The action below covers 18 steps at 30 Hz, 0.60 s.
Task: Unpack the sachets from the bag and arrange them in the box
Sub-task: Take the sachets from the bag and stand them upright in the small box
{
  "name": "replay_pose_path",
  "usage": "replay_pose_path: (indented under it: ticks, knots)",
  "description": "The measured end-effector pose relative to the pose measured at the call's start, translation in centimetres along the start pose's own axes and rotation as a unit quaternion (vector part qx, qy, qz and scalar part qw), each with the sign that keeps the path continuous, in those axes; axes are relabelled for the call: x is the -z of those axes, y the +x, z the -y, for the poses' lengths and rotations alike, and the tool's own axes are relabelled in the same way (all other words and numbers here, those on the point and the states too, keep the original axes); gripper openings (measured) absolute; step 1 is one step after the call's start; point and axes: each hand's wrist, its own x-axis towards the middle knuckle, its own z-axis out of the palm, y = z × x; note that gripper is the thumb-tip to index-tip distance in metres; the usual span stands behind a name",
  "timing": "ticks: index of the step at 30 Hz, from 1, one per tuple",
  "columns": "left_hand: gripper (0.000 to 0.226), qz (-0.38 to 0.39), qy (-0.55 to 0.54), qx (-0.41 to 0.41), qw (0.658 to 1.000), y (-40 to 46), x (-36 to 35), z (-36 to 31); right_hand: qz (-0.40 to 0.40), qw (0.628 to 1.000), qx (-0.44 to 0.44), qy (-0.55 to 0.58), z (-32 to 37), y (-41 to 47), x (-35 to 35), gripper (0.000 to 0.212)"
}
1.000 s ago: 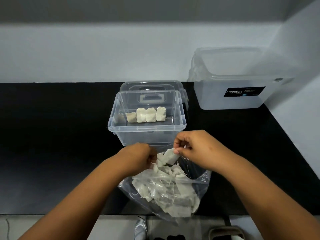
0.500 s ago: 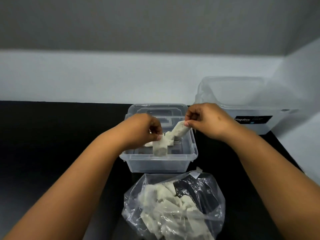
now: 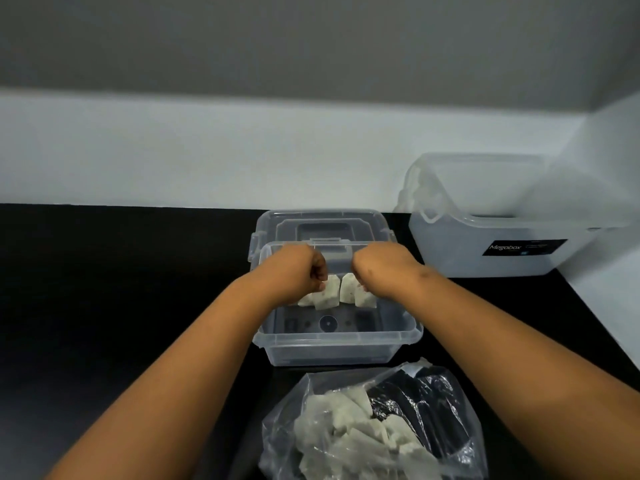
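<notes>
A small clear plastic box [image 3: 337, 341] stands on the black counter, with a row of white sachets [image 3: 337, 294] along its far side. Both my hands reach down inside it. My left hand [image 3: 299, 270] pinches a sachet [image 3: 327, 295] at the left of the row. My right hand [image 3: 375, 270] pinches another sachet [image 3: 363, 297] at the right of the row. A clear plastic bag [image 3: 374, 427] holding several more white sachets lies in front of the box, its mouth open.
The small box's lid [image 3: 320, 225] lies just behind it. A larger clear Megabox container [image 3: 512, 230] stands at the back right by the wall. The black counter [image 3: 121, 289] stretches off to the left.
Each hand took a sachet out of the bag, carried it over the box and has now lowered it into the row inside.
</notes>
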Motion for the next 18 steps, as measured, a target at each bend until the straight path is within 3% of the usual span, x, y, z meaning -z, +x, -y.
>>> replay_pose_path:
  ticks: [6, 14, 18]
  knots:
    - [0.016, 0.016, -0.003, 0.001, 1.0, 0.9, -0.5, 0.5, 0.0, 0.996, 0.012, -0.092, 0.5, 0.6, -0.3, 0.008]
    - [0.016, 0.039, 0.0, -0.005, 0.999, 1.8, -1.0, 0.4, 0.025, 0.993, 0.01, -0.111, 1.1, 0.5, -0.2, 0.03]
    - [0.017, 0.053, 0.0, -0.01, 0.999, 2.7, -1.5, -0.3, 0.014, 0.996, -0.003, -0.089, 0.7, -0.5, 0.8, 0.024]
